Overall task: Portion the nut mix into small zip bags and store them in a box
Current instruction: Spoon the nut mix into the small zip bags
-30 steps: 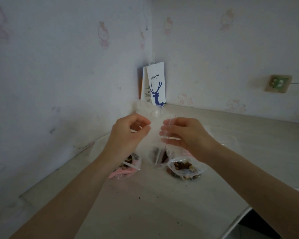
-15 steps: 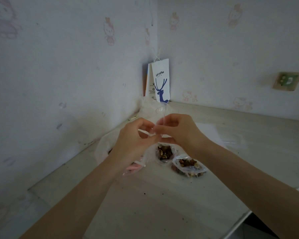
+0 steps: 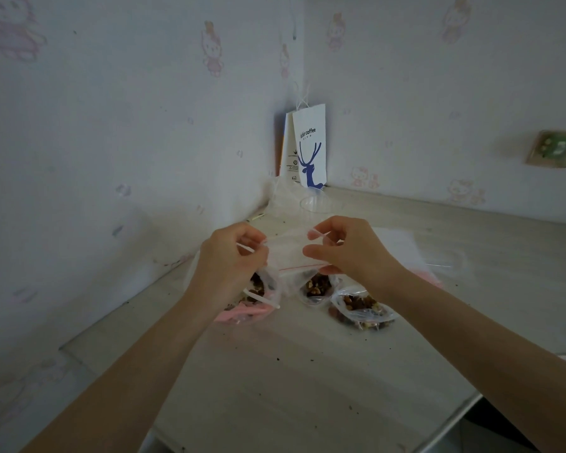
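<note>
A small clear plastic zip bag (image 3: 288,255), with a thin red line under its white seal strip, is stretched between the two hands above the pale wood-grain table (image 3: 307,371). It looks empty, though the dim light makes that hard to confirm.

Below the hands lie three small clear bags filled with brown nut mix. The first filled bag (image 3: 258,289) sits under the left hand on something pink. The second filled bag (image 3: 314,289) is just beneath the right hand's thumb. The third filled bag (image 3: 361,308) lies on the table below the right wrist with its mouth gaping.

Beyond the hands, in the corner of the walls, stands a white paper carrier bag (image 3: 309,148) printed with a blue deer head and the words "luckin coffee". A clear plastic cup (image 3: 317,204) stands just beyond the right hand.

Both bare forearms reach in from the lower corners. The left hand (image 3: 229,266) pinches the bag's left end, fingers curled over the thumb. The right hand (image 3: 347,253) pinches the right end, forefinger and thumb closed on the strip.
</note>
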